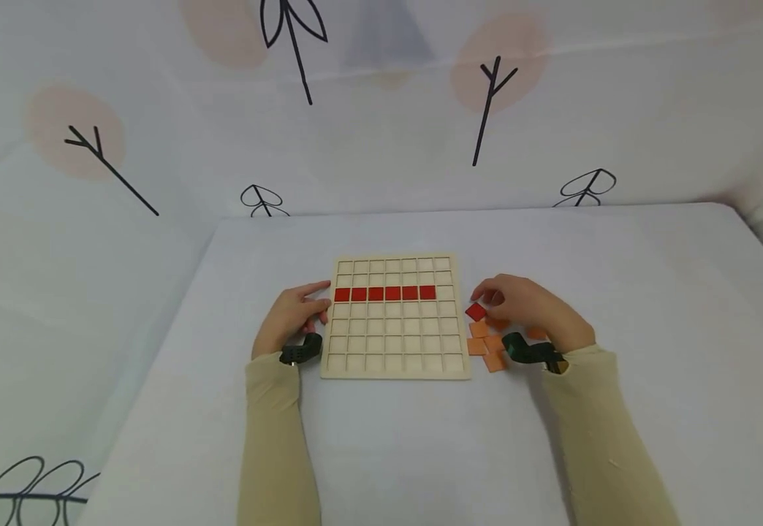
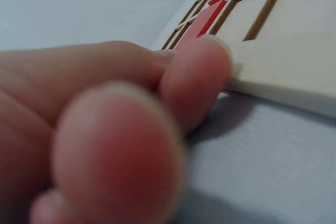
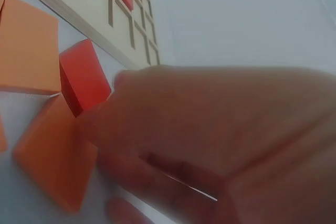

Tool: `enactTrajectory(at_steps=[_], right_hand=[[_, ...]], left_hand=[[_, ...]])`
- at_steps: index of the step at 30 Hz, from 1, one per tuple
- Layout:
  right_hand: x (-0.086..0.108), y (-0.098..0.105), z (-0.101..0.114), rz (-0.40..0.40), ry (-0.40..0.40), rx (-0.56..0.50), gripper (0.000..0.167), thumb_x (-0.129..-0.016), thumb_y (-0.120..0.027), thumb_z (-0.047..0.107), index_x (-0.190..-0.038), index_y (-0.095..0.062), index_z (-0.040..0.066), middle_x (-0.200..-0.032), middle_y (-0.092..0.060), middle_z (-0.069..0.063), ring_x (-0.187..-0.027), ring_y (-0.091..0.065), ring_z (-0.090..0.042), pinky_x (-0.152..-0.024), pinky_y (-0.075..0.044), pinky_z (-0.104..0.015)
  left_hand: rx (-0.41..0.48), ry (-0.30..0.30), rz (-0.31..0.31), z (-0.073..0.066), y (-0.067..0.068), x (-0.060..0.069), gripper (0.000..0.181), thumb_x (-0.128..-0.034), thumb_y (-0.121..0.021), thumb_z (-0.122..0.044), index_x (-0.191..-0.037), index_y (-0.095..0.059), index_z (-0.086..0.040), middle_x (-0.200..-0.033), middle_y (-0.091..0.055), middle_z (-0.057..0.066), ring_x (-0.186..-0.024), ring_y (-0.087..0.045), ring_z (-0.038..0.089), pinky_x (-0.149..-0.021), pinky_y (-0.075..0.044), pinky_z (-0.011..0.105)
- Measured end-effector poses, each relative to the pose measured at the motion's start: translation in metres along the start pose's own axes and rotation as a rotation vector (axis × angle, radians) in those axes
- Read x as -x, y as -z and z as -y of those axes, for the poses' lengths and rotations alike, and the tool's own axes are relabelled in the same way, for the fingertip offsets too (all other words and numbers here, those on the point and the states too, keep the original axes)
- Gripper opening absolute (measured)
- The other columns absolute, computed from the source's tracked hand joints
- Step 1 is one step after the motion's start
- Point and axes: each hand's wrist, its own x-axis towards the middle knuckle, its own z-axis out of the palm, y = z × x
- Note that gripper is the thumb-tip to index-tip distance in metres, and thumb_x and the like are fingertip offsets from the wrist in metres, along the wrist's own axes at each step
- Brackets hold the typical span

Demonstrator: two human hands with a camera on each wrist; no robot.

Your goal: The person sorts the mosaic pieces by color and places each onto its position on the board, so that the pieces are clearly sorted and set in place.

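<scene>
A pale wooden grid board [image 1: 395, 327] lies flat, with a row of several red square tiles [image 1: 392, 294] in its third row from the far edge. My left hand [image 1: 291, 314] rests at the board's left side, index finger and thumb against its edge. One fingertip [image 2: 202, 72] touches the board's side in the left wrist view. Right of the board, my right hand [image 1: 519, 303] bends over a loose red tile [image 1: 476, 312]. Its thumb and index finger meet that tile's edges in the right wrist view, where the tile [image 3: 86, 77] looks tilted.
Several loose orange tiles [image 1: 477, 346] lie around and under the right hand, close to the board's right edge. A white cloth covers the table [image 1: 395, 453]. Behind it hangs a patterned curtain [image 1: 388, 146].
</scene>
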Motion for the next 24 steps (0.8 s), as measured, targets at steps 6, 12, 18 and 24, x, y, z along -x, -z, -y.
enactTrajectory(at_steps=[6,12,18,24], right_hand=[[0.0,-0.002,0.0,0.003,0.022,-0.043,0.038,-0.074,-0.053,0.003,-0.11,-0.058,0.015,-0.1,-0.051,-0.006,-0.089,-0.046,-0.023,-0.074,-0.04,-0.035],[0.002,-0.008,-0.002,0.008,0.035,-0.025,0.033,-0.077,-0.055,0.003,-0.109,-0.059,0.015,-0.097,-0.05,-0.005,-0.084,-0.046,-0.022,-0.071,-0.041,-0.032],[0.002,-0.008,-0.001,-0.016,0.017,0.006,0.029,-0.079,-0.062,0.009,-0.107,-0.059,0.015,-0.096,-0.051,-0.005,-0.083,-0.047,-0.021,-0.07,-0.041,-0.033],[-0.002,-0.009,0.003,-0.043,0.005,0.009,0.026,-0.078,-0.063,0.012,-0.104,-0.06,0.015,-0.095,-0.051,-0.005,-0.084,-0.046,-0.022,-0.07,-0.04,-0.033]], left_hand=[[0.028,0.02,-0.011,0.0,0.0,0.001,0.046,-0.0848,-0.06,-0.029,-0.129,-0.047,-0.028,-0.071,-0.062,0.008,-0.043,-0.046,0.013,-0.044,-0.039,0.023],[0.073,-0.007,0.004,0.006,-0.007,0.003,0.043,-0.0839,-0.061,-0.029,-0.125,-0.05,-0.028,-0.071,-0.062,0.01,-0.041,-0.044,0.012,-0.043,-0.039,0.023],[0.085,-0.052,0.0,0.009,-0.01,0.003,0.042,-0.084,-0.061,-0.029,-0.125,-0.051,-0.027,-0.07,-0.063,0.01,-0.04,-0.044,0.012,-0.042,-0.037,0.023],[0.088,-0.064,-0.011,0.006,-0.005,0.004,0.04,-0.0838,-0.061,-0.029,-0.123,-0.053,-0.028,-0.071,-0.062,0.01,-0.041,-0.044,0.014,-0.042,-0.037,0.023]])
